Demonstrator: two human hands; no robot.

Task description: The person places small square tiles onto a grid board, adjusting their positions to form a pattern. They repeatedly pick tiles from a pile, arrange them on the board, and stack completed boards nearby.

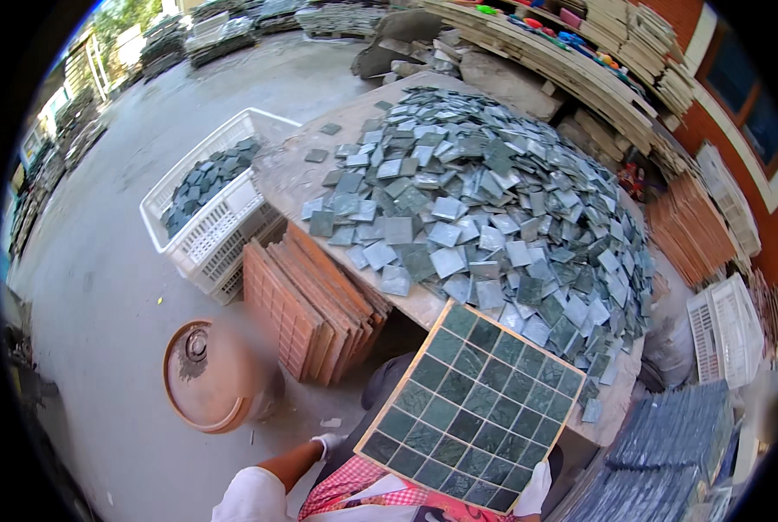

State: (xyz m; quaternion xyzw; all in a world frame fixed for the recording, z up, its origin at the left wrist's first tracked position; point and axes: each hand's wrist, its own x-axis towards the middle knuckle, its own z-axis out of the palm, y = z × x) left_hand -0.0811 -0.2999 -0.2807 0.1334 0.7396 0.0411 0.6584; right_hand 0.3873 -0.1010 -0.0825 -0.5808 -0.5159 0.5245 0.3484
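Observation:
A framed tray of square dark green stone tiles (480,404) lies tilted over my lap, its tiles in neat rows with pale gaps between them. My right hand (534,490), in a white glove, grips its lower right edge. My left hand (326,445), also gloved in white, is low beside the tray's left corner; its fingers are hidden, so its hold cannot be made out. Just beyond the tray, a large heap of loose grey-green tiles (485,209) covers most of a worktable (289,178).
Reddish-brown grid trays (293,304) stand upright against the table's near left side. Left of them are a lidded bucket (211,374) and a white crate (211,239) holding tiles. Stacked slate-blue sheets (667,444) and another white crate (727,331) stand at right. Planks (546,52) lie beyond.

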